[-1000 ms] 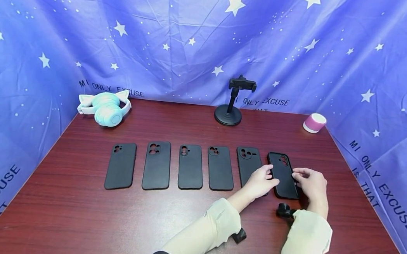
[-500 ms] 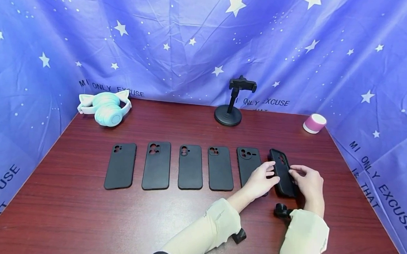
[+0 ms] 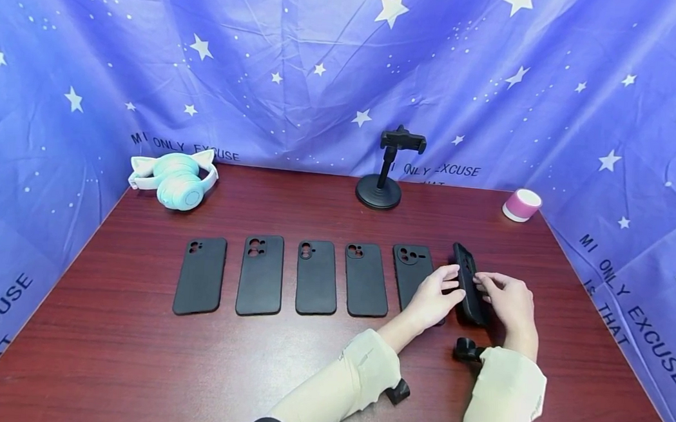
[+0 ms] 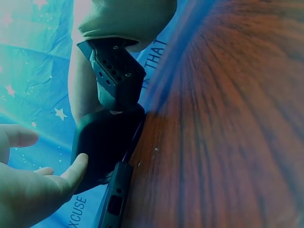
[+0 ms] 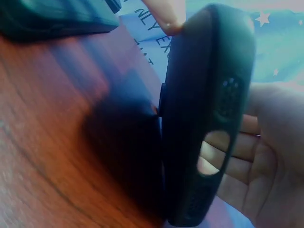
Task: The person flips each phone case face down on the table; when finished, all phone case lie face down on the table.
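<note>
A black phone case (image 3: 471, 300) stands tilted on its long edge at the right end of a row of similar cases. My right hand (image 3: 509, 305) grips its raised edge, thumb and fingertips close together. In the right wrist view, that hand (image 5: 280, 147) lies behind the case (image 5: 194, 85), and some fingers show through its port hole. From the other side, my left hand (image 3: 430, 302) reaches over the neighbouring case (image 3: 411, 267), its fingers loosely extended at the tilted case. The left wrist view shows the left thumb (image 4: 78, 168) overlapping the case's dark face (image 4: 107, 140).
Several flat black phone cases (image 3: 316, 277) lie in a row to the left on the wooden table (image 3: 189, 370). Farther back are cat-ear headphones (image 3: 180, 179), a black phone stand (image 3: 380, 191) and a pink-and-white cylinder (image 3: 522, 205). Starry blue cloth (image 3: 320, 119) borders the table.
The rightmost case was lying with its hollow side up; its right edge has risen and it has tipped leftward onto its side. The right hand shifted slightly left; the left hand hardly moved.
</note>
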`<state>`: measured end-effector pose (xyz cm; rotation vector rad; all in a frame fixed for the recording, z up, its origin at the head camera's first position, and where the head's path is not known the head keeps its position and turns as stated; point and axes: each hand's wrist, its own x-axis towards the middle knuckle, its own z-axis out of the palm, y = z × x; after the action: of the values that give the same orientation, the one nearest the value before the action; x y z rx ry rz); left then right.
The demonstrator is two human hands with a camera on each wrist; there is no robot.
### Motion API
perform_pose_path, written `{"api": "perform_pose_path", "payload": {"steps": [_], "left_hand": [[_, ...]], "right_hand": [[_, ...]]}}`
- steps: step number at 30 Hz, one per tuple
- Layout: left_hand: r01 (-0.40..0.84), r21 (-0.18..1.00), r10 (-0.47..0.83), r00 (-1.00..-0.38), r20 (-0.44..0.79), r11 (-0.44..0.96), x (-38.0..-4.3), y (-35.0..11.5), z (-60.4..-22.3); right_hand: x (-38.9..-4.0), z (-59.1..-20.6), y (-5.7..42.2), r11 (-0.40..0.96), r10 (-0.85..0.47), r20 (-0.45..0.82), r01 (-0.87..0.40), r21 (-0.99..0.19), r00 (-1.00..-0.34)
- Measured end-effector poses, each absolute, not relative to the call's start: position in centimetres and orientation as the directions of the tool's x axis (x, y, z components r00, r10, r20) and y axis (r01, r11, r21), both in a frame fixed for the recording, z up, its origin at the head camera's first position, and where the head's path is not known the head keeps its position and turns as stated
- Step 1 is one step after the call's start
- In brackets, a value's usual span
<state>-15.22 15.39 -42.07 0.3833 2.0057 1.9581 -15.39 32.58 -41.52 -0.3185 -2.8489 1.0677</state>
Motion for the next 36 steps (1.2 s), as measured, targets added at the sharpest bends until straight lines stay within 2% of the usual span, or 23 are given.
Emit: {"api": "perform_pose_path", "payload": {"steps": [4,13,19,23,30,36], "left_hand": [[-0.022,1.000,0.404,-0.915,-0.020,-0.002,-15.18,15.36,-41.89],[-0.026,0.994,0.430,-0.902,0.022,-0.104,-15.32,15.38,-42.19],[-0.078,0.973,0.468,-0.883,0.034,-0.219,-15.28,15.50,-42.37],[-0.092,0.967,0.483,-0.875,0.035,-0.237,-15.25,15.61,-42.36],[-0.145,0.967,0.493,-0.870,-0.025,-0.208,-15.25,15.74,-42.24],[-0.174,0.982,0.477,-0.871,-0.120,-0.070,-15.22,15.96,-42.26]], "right_hand": [[-15.25,-41.27,32.61,0.646,0.182,-0.071,0.174,-0.743,-0.981],[-15.46,-40.73,32.81,0.512,0.100,-0.202,0.224,-0.829,-0.974],[-15.49,-40.69,32.78,0.495,0.073,-0.229,0.234,-0.837,-0.971],[-15.50,-40.85,32.76,0.515,0.070,-0.242,0.243,-0.822,-0.968],[-15.57,-41.15,33.06,0.464,0.069,-0.227,0.233,-0.855,-0.971],[-15.13,-41.06,33.43,0.235,0.066,-0.215,0.225,-0.946,-0.974]]}}
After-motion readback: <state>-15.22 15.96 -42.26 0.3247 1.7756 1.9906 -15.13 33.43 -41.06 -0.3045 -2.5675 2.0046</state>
